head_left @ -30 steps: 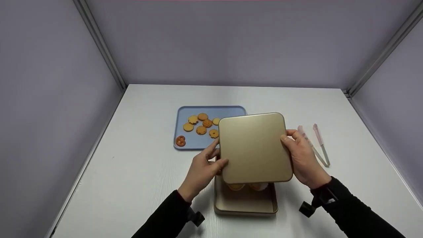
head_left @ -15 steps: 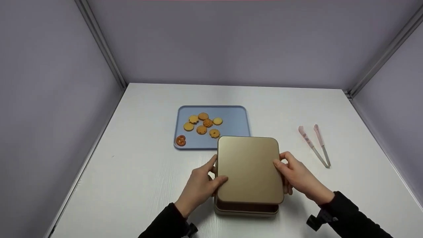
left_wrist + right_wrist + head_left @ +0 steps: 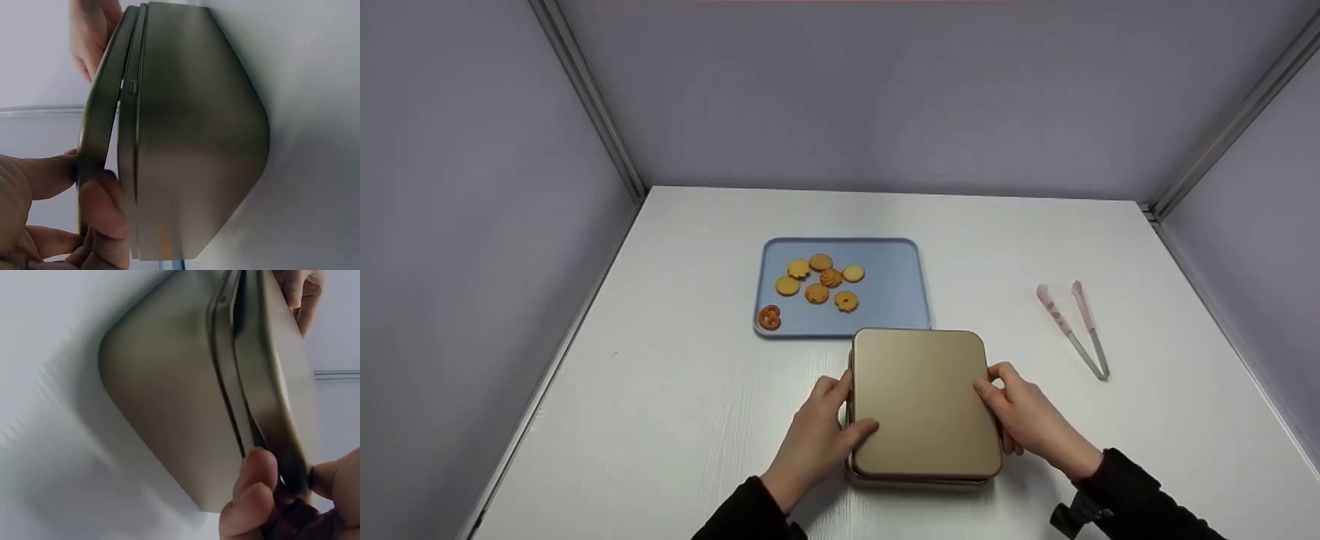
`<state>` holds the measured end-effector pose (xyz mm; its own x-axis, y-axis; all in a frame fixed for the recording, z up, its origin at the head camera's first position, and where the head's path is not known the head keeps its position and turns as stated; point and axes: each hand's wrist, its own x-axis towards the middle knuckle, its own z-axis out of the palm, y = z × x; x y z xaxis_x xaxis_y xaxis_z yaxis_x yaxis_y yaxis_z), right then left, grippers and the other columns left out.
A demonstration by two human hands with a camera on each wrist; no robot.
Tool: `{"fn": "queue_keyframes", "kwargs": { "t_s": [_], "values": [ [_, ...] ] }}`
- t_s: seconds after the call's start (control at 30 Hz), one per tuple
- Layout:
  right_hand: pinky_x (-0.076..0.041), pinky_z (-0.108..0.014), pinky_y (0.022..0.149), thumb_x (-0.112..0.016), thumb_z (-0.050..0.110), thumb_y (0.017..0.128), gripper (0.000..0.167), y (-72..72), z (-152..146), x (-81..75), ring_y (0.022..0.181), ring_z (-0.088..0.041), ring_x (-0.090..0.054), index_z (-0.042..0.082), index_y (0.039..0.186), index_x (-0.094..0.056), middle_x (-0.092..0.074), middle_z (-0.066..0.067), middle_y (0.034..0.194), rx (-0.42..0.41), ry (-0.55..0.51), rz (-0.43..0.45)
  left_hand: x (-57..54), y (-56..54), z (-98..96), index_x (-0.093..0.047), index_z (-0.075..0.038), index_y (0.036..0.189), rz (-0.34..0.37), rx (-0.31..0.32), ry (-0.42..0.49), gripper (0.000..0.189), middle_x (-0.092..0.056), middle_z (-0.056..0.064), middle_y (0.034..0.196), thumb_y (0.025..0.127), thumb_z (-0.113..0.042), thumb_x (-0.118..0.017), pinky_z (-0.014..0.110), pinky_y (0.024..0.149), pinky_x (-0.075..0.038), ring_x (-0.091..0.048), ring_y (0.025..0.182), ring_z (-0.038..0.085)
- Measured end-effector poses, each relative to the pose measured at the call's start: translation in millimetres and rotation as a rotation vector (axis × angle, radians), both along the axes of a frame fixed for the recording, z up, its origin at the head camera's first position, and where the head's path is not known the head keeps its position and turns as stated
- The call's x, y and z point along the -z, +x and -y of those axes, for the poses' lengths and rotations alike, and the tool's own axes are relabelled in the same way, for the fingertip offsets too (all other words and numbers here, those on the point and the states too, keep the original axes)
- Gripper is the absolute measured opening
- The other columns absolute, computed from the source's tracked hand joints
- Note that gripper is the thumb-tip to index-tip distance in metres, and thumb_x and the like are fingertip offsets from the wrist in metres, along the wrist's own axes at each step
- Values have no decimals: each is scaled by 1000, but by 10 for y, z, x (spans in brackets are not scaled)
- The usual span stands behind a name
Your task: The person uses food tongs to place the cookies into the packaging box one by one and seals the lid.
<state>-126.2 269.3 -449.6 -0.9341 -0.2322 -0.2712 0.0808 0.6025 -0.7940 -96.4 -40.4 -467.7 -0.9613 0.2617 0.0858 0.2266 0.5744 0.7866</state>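
Note:
A gold metal lid lies over the matching tin box on the white table, covering its opening in the head view. Both wrist views show the lid tilted, with a narrow gap between its edge and the box rim. My left hand grips the lid's left edge, thumb on top and fingers below. On the opposite edge, my right hand pinches the lid between thumb and curled fingers. What the box contains is hidden.
Behind the tin, a blue tray bears several cookies and a pretzel-shaped one. Tongs with pink grips lie to the right. Grey panels wall in the table.
Both hands have brought the lid down and toward me onto the tin. The cookies seen inside before are now covered, and more of the tray shows.

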Motion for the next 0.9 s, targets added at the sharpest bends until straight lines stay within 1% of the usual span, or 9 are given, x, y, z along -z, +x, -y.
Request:
{"fn": "queue_keyframes", "kwargs": {
  "t_s": [0.1, 0.27, 0.47, 0.57, 0.67, 0.73, 0.77, 0.83, 0.9],
  "values": [
    [-41, -28, 32, -46, 38, 110, 35, 15, 18, 21, 35, -12, -49, 3, 118, -47, -57, -4, 53, 5, 30, -8, 20, 21, 16, -42, 5, 153, 35, 5, 16, 77, -53, 3, 115, 93, -30, -76, 27, 77, -49, -57, 89, 16],
    [-40, -27, 32, -47, 36, 110, 33, 47, 41, 57, 35, -12, -49, 4, 117, -47, -58, -4, 54, 13, 55, -13, 58, 30, 39, -42, 7, 152, 53, 14, 43, 77, -52, 3, 116, 94, -30, -76, 25, 73, -46, -51, 82, 12],
    [-37, -23, 34, -48, 31, 110, 28, 78, 75, 116, 36, -10, -47, 4, 116, -46, -58, -3, 57, 18, 66, -12, 95, 23, 52, -45, 6, 150, 61, 5, 36, 74, -52, 5, 117, 93, -28, -76, 30, 81, -50, -56, 93, 15],
    [-38, -23, 34, -48, 30, 110, 25, 85, 92, 145, 36, -10, -47, 5, 115, -47, -57, -3, 57, 36, 82, -26, 111, 19, 59, -45, 7, 150, 92, 4, 47, 75, -51, 6, 118, 94, -31, -76, 28, 77, -49, -55, 88, 14],
    [-39, -24, 35, -49, 28, 110, 23, 83, 103, 170, 38, -12, -48, 6, 116, -48, -57, -3, 58, 49, 102, -41, 119, 17, 70, -44, 7, 151, 138, 5, 74, 75, -51, 7, 118, 95, -33, -74, 25, 71, -44, -50, 80, 13],
    [-41, -24, 36, -49, 28, 110, 24, 80, 101, 182, 39, -13, -50, 5, 117, -49, -58, -2, 59, 49, 124, -57, 126, 18, 80, -44, 7, 151, 158, 6, 94, 75, -51, 7, 116, 95, -34, -73, 25, 70, -43, -48, 79, 12],
    [-42, -25, 37, -50, 28, 110, 25, 78, 99, 185, 40, -14, -51, 5, 118, -50, -59, -1, 61, 47, 143, -73, 129, 18, 86, -44, 6, 151, 166, 7, 106, 75, -51, 7, 115, 95, -34, -73, 25, 70, -43, -48, 79, 12],
    [-43, -26, 43, -52, 29, 109, 30, 77, 88, 187, 47, -13, -52, 3, 123, -53, -59, 0, 66, 39, 204, -150, 135, 13, 101, -45, 4, 151, 180, 9, 128, 73, -52, 7, 111, 96, -35, -71, 25, 69, -41, -46, 78, 12],
    [-46, -28, 51, -56, 30, 107, 38, 90, 75, 182, 58, -12, -54, 0, 130, -54, -60, 1, 76, 24, 288, -287, 148, -7, 118, -47, 2, 150, 185, 5, 144, 70, -52, 6, 108, 96, -35, -70, 26, 68, -40, -45, 78, 12]
  ]
}}
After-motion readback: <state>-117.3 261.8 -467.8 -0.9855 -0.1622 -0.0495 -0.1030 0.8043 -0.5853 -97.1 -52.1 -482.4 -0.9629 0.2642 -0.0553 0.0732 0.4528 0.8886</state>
